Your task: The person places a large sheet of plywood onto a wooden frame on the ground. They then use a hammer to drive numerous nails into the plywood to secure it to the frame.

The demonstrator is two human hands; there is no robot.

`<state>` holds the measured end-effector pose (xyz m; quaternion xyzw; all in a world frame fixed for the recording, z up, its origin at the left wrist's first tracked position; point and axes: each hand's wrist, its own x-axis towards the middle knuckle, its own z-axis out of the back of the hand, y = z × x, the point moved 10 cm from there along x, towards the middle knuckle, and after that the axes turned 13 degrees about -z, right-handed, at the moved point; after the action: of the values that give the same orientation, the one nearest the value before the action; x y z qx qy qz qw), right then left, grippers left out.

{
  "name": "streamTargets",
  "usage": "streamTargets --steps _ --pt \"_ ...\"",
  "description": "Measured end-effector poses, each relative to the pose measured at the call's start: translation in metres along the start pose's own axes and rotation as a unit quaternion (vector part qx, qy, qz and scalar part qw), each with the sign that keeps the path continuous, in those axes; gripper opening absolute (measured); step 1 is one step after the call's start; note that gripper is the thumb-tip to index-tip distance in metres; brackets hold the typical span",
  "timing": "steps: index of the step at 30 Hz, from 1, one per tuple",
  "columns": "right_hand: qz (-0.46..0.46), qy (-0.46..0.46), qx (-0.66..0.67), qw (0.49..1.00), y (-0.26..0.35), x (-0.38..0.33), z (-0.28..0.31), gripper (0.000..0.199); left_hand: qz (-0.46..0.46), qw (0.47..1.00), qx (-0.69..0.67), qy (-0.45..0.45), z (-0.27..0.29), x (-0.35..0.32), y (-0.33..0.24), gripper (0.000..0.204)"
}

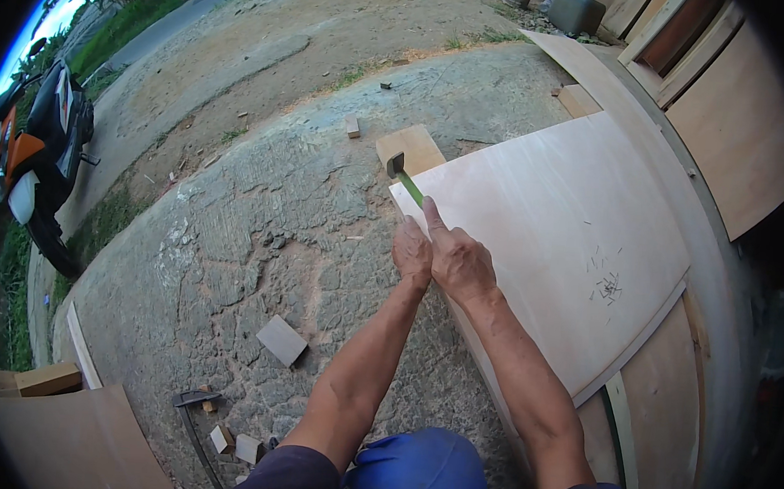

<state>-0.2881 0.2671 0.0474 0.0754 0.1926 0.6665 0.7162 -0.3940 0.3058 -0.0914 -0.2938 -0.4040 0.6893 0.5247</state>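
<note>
My right hand [463, 262] is wrapped round the green handle of a hammer [411, 189], its index finger stretched along the handle. The dark hammer head [396, 164] is over a wood block [414, 146] by the near-left corner of a pale plywood sheet [549, 210]. Pressed close beside it, my left hand [412, 250] is closed at the sheet's left edge; what its fingers hold is hidden. A small heap of nails [608, 287] lies loose on the sheet, toward its right side.
Another wood block [579, 101] lies by the sheet's far edge. Offcuts [282, 340] and a dark metal bar tool [200, 431] lie on rough concrete [257, 226]. Plywood [78, 441] is at lower left; boards [746, 124] lean at right. A motorcycle [39, 156] stands left.
</note>
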Motion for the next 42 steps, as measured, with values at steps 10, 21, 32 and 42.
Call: streamTargets --steps 10,21,32,42 --pt "-0.027 0.002 0.101 0.995 -0.023 0.024 -0.006 0.058 -0.048 0.998 -0.021 -0.040 0.007 0.004 -0.009 0.063" --pt "-0.198 -0.302 0.172 0.916 -0.257 -0.053 0.053 0.018 -0.004 0.998 -0.036 -0.046 0.003 -0.008 -0.012 0.063" --pt "-0.296 -0.279 0.086 0.909 -0.293 -0.050 0.059 0.007 -0.168 0.971 0.074 -0.154 0.047 -0.035 -0.030 0.066" --pt "-0.296 -0.245 0.081 0.920 -0.294 -0.046 0.062 0.016 -0.277 0.953 -0.123 -0.025 0.033 -0.122 -0.104 0.041"
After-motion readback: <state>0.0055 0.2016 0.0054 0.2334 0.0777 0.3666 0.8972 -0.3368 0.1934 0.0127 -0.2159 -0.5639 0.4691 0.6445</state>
